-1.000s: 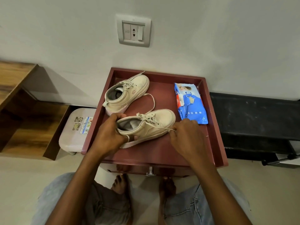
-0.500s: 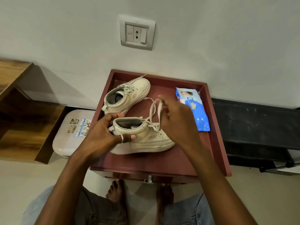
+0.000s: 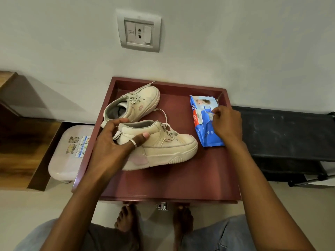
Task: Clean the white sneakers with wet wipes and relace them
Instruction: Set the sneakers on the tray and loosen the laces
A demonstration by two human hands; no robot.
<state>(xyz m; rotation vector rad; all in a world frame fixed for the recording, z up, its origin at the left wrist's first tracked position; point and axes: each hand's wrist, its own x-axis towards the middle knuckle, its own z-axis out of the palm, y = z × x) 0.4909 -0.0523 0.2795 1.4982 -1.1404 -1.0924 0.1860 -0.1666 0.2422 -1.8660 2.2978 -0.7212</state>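
My left hand (image 3: 116,142) grips near sneaker (image 3: 159,145) at heel collar, thumb on outer side, fingers over rim; steadies it on side for wiping. Far sneaker (image 3: 134,104) just behind it, laces loose. Both on maroon tabletop (image 3: 181,178). My right hand (image 3: 226,124) right of near sneaker, fingers pinched at seal flap of blue wipes pack (image 3: 204,127), likely to open it. No wipe out yet; cleaning not begun.

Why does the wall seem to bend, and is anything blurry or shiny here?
Head view: wide-angle lens curves the edges; the cream lace-up sneaker is sharp; soft glare on the glossy blue wet-wipes pack; the maroon wooden tray lies evenly lit.
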